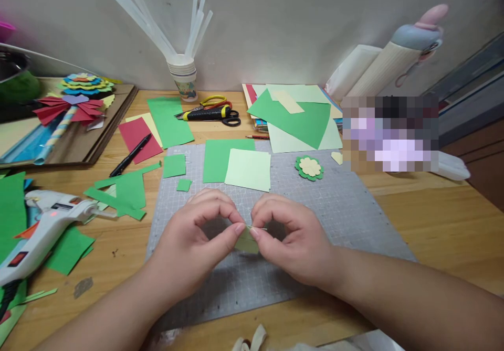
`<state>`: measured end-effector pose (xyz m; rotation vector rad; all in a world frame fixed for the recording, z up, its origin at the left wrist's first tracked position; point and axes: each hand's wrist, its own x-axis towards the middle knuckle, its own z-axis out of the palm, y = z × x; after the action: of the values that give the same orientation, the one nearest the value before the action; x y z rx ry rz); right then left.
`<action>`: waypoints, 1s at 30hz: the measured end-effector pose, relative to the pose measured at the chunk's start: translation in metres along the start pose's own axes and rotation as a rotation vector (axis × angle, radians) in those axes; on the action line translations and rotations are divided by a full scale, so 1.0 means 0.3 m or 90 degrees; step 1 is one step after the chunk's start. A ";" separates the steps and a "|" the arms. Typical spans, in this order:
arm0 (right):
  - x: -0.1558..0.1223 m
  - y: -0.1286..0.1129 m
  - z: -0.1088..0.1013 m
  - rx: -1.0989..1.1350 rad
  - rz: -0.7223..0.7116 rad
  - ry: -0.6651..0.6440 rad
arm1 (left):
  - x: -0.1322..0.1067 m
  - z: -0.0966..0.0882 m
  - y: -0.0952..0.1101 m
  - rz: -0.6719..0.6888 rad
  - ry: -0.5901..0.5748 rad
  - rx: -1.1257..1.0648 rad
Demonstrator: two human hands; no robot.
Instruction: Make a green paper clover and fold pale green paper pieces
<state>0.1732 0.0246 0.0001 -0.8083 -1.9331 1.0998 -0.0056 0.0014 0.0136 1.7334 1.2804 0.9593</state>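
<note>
Between my two hands is a small piece of pale green paper [247, 243], held above the grey cutting mat [315, 225]. My left hand [205, 230] pinches its upper edge between thumb and forefinger. Close beside it, my right hand [289, 230] pinches the same edge from the other side. The fingertips hide part of the paper, and its fold cannot be made out clearly. Just beyond my hands lie pale green paper squares [249, 170], partly over a larger green sheet [214, 159]. A green and cream paper flower [309, 167] rests to the right on the mat.
A white glue gun [51, 225] lies at the left among green paper scraps [128, 191]. Behind the mat are a black pen [130, 155], a utility knife [207, 113] and a paper cup [186, 86] with glue sticks. Stacked paper [299, 117] sits at the back right.
</note>
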 end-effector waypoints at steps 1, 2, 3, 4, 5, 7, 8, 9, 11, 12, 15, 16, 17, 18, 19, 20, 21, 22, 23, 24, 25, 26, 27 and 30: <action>0.000 0.001 0.000 0.001 0.004 -0.002 | 0.001 -0.001 0.000 -0.003 0.000 0.004; 0.000 0.001 0.000 0.003 0.007 -0.003 | 0.001 -0.002 0.000 -0.003 -0.001 0.008; 0.001 0.002 0.000 0.005 0.009 -0.004 | 0.001 -0.004 -0.001 -0.005 -0.002 0.012; 0.002 0.003 0.000 0.008 0.011 -0.004 | 0.000 -0.005 -0.001 -0.007 -0.003 0.015; 0.003 0.003 0.000 0.010 0.013 -0.004 | -0.001 -0.006 -0.002 -0.011 -0.005 0.015; 0.006 0.003 -0.001 0.012 0.021 -0.006 | -0.004 -0.007 -0.003 -0.027 -0.007 0.007; 0.006 0.003 -0.001 0.011 0.026 -0.007 | -0.005 -0.007 -0.003 -0.034 -0.004 0.005; 0.007 0.002 -0.002 0.007 0.029 -0.007 | -0.005 -0.006 -0.003 -0.038 0.002 0.008; 0.006 0.000 -0.002 -0.012 0.024 -0.005 | -0.004 -0.003 -0.001 -0.029 0.016 0.028; 0.005 -0.001 -0.003 -0.029 0.015 -0.004 | -0.004 -0.002 0.000 -0.017 0.019 0.044; 0.004 -0.001 -0.006 -0.104 -0.029 -0.009 | -0.005 0.004 0.005 0.019 0.017 0.091; 0.003 -0.001 -0.007 -0.135 -0.044 -0.013 | -0.005 0.006 0.006 0.029 0.018 0.103; 0.003 0.000 -0.009 -0.165 -0.057 -0.018 | -0.007 0.008 0.007 0.039 0.019 0.114; 0.003 0.000 -0.010 -0.195 -0.071 -0.025 | -0.008 0.009 0.009 0.049 0.022 0.123; 0.003 -0.001 -0.011 -0.221 -0.086 -0.030 | -0.009 0.012 0.010 0.058 0.025 0.131; 0.003 -0.001 -0.012 -0.244 -0.104 -0.034 | -0.011 0.014 0.012 0.066 0.026 0.139; 0.003 -0.002 -0.012 -0.264 -0.124 -0.036 | -0.012 0.016 0.014 0.074 0.027 0.147; 0.003 -0.004 -0.012 -0.282 -0.143 -0.035 | -0.013 0.018 0.016 0.080 0.027 0.153; 0.003 -0.006 -0.012 -0.298 -0.159 -0.032 | -0.014 0.020 0.018 0.084 0.027 0.157; 0.003 -0.008 -0.012 -0.312 -0.171 -0.025 | -0.015 0.022 0.019 0.090 0.030 0.157; 0.003 -0.010 -0.012 -0.324 -0.177 -0.017 | -0.015 0.023 0.021 0.094 0.034 0.155; 0.004 -0.012 -0.013 -0.332 -0.177 -0.007 | -0.016 0.023 0.021 0.097 0.042 0.151; 0.004 -0.012 -0.014 -0.336 -0.174 0.004 | -0.016 0.022 0.021 0.098 0.052 0.146; 0.010 -0.007 -0.021 -0.330 -0.160 0.032 | -0.018 0.013 0.017 0.081 0.075 0.119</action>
<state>0.1766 0.0286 0.0049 -0.8193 -2.2361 0.4254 -0.0013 -0.0053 0.0159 1.9463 1.3855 1.0551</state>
